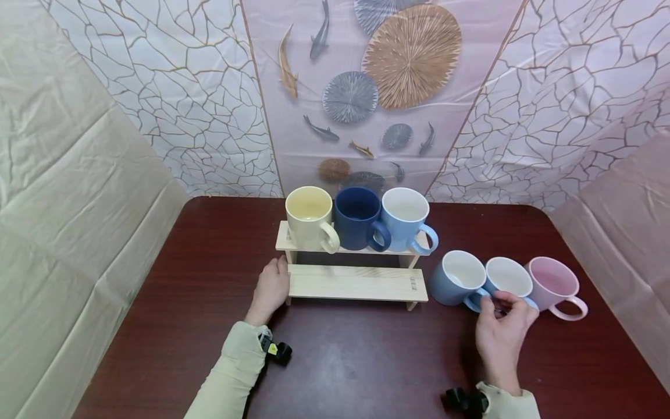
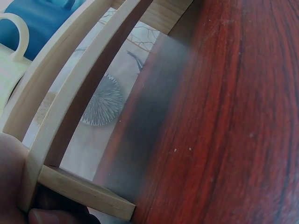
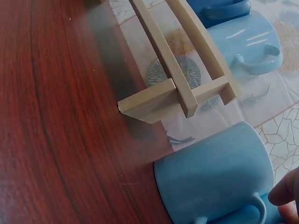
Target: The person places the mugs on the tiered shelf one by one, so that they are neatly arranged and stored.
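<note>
Cloth with gold crackle lines [image 1: 209, 87] backs a dark red wood-grain table [image 1: 361, 349]. My right hand [image 1: 505, 334] has bent fingers at the handle of the middle light-blue mug [image 1: 509, 278]; can't tell if they pinch it, my hand hides the contact. My left hand [image 1: 272, 288] grips the left end of the lower shelf of a wooden rack [image 1: 356, 283], fingers curled round it. Middle mug: upright on the table, right of the rack, hemmed in on both sides. Grey-blue mug [image 1: 444, 291] stands between it and the rack, its handle just beside my right thumb; pink mug [image 1: 541, 295] sits close on the other side. Up on the top shelf, left to right: cream mug [image 1: 309, 231], navy mug [image 1: 355, 230], pale blue mug [image 1: 399, 233], all upright, close together, handles toward front right. Black wrist devices [image 1: 282, 352] by both pale sleeves [image 1: 230, 366]. Fish-and-disc panel [image 1: 293, 134] behind the rack.
</note>
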Tool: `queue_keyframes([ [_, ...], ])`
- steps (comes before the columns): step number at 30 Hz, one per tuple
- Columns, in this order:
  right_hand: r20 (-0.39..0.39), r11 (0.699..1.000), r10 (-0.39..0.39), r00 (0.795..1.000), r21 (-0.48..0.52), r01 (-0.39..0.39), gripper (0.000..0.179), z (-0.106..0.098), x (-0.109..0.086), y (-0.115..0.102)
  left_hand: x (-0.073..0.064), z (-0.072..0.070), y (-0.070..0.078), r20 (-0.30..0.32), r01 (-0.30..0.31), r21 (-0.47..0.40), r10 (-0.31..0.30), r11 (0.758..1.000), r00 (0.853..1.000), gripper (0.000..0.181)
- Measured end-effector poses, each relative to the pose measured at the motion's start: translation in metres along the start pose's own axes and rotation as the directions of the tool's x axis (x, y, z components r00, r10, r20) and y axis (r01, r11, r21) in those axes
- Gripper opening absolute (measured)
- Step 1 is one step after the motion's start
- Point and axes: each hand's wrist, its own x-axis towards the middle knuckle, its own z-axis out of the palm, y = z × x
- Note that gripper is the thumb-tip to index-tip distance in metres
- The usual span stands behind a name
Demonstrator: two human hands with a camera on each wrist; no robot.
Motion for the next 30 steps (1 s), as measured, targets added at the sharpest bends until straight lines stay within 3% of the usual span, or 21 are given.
queue_keyframes([
  [24, 0.007, 0.993, -0.079, 0.997, -0.082, 0.079, 0.025, 0.0, -0.002, 0.004, 0.001, 0.001, -0.001, 0.002, 0.012, -0.008, -0.012, 1.0, 1.0, 0.046],
  [30, -0.024, 0.99, -0.077, 0.997, -0.122, 0.073, 0.016, 0.0, 0.001, 0.011, 0.001, 0.001, -0.001, 0.007, 0.017, -0.016, -0.017, 1.0, 1.0, 0.046],
])
